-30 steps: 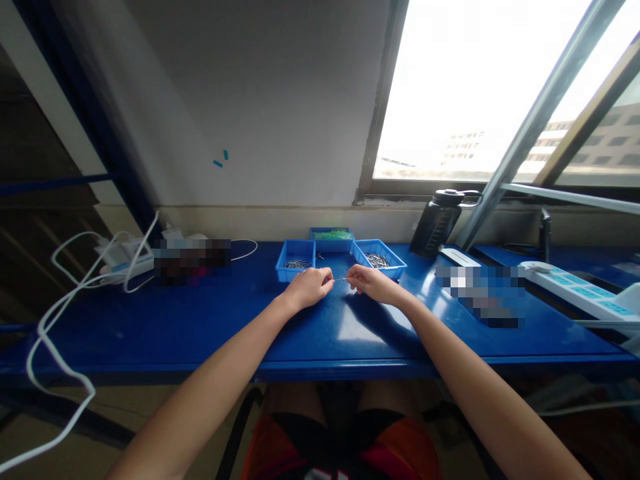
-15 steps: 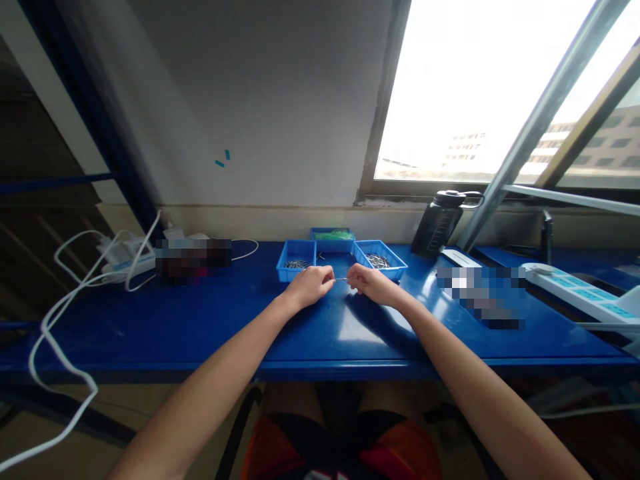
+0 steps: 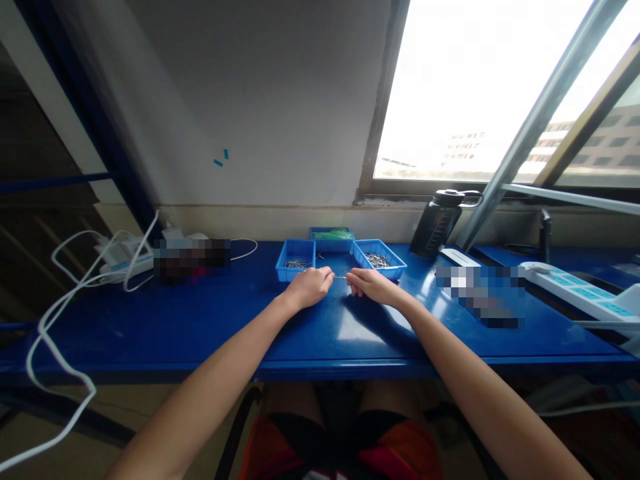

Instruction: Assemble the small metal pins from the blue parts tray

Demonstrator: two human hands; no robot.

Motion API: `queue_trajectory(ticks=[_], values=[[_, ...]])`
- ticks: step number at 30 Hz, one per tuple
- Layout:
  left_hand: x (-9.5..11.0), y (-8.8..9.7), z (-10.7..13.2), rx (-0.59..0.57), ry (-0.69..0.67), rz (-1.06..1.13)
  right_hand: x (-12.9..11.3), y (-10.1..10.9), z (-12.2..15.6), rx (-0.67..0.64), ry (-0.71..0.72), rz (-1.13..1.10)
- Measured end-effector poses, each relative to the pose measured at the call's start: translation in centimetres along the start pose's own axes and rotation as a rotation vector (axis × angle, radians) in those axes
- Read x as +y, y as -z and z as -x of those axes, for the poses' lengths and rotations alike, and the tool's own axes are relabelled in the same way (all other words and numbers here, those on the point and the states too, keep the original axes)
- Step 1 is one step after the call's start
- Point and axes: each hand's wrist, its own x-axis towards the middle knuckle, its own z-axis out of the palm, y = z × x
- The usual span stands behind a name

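A thin, shiny metal pin-like piece spans the small gap between my two hands, just above the blue table. Its exact kind is too small to tell. My left hand pinches one end, fingers closed. At the other end, my right hand has its fingertips closed round the piece. Beyond my left hand stands a blue tray with slim metal pieces in it. Another blue tray, behind my right hand, holds a heap of similar metal pieces.
Farther back, a blue tray contains green strips. A dark bottle stands at the back right, near a white power strip. White cables hang off the left side. Two blurred patches hide things on the blue table.
My hands stay almost in place, still holding the thin metal piece. The right hand's fingers have shifted slightly around its end.
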Motion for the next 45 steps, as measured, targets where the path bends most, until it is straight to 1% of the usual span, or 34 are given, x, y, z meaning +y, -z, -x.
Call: queue_trajectory(ticks=[5, 10, 12, 16, 18, 23, 25, 28, 30, 32, 35, 37, 40, 42, 45], values=[[0.2, 0.1, 0.1, -0.027, 0.018, -0.006, 0.0, 0.1, 0.1, -0.001, 0.021, 0.023], [-0.1, 0.0, 0.0, -0.003, -0.024, 0.019, 0.0, 0.1, 0.1, -0.016, 0.02, 0.048], [-0.2, -0.1, -0.1, 0.001, -0.031, 0.022, -0.2, 0.1, 0.2, 0.013, 0.027, 0.067], [-0.5, -0.4, -0.2, -0.002, -0.032, 0.021, -0.6, 0.3, 0.4, 0.095, 0.087, 0.084], [-0.6, -0.5, -0.3, 0.003, -0.035, 0.019, -0.8, 0.4, 0.6, 0.081, 0.107, 0.089], [-0.7, -0.6, -0.3, 0.017, -0.008, 0.021, -1.4, 0.5, 0.8, -0.01, 0.128, 0.067], [-0.7, -0.5, -0.3, 0.009, 0.015, 0.019, -1.7, 0.5, 0.8, -0.008, 0.131, 0.043], [-0.7, -0.4, -0.3, -0.016, 0.097, 0.003, -1.7, 0.6, 0.6, 0.067, 0.127, 0.008], [-0.7, -0.5, -0.4, -0.034, 0.155, -0.031, -1.4, 0.7, 0.4, 0.169, 0.099, -0.017], [-0.8, -0.6, -0.4, -0.051, 0.183, -0.08, -1.0, 1.0, 0.2, 0.29, 0.055, -0.067], [-0.9, -0.9, -0.4, -0.079, 0.194, -0.139, -0.5, 1.4, -0.1, 0.441, -0.008, -0.236], [-0.9, -1.0, -0.4, -0.088, 0.195, -0.16, -0.3, 1.6, -0.2, 0.471, -0.037, -0.355], [-0.9, -1.2, -0.4, -0.098, 0.203, -0.186, -0.3, 1.5, -0.2, 0.424, -0.045, -0.419], [-0.8, -1.3, -0.4, -0.107, 0.213, -0.2, -0.2, 1.2, -0.2, 0.371, -0.038, -0.393], [-0.7, -1.3, -0.4, -0.115, 0.221, -0.211, 0.0, 0.6, -0.3, 0.255, -0.033, -0.297]])
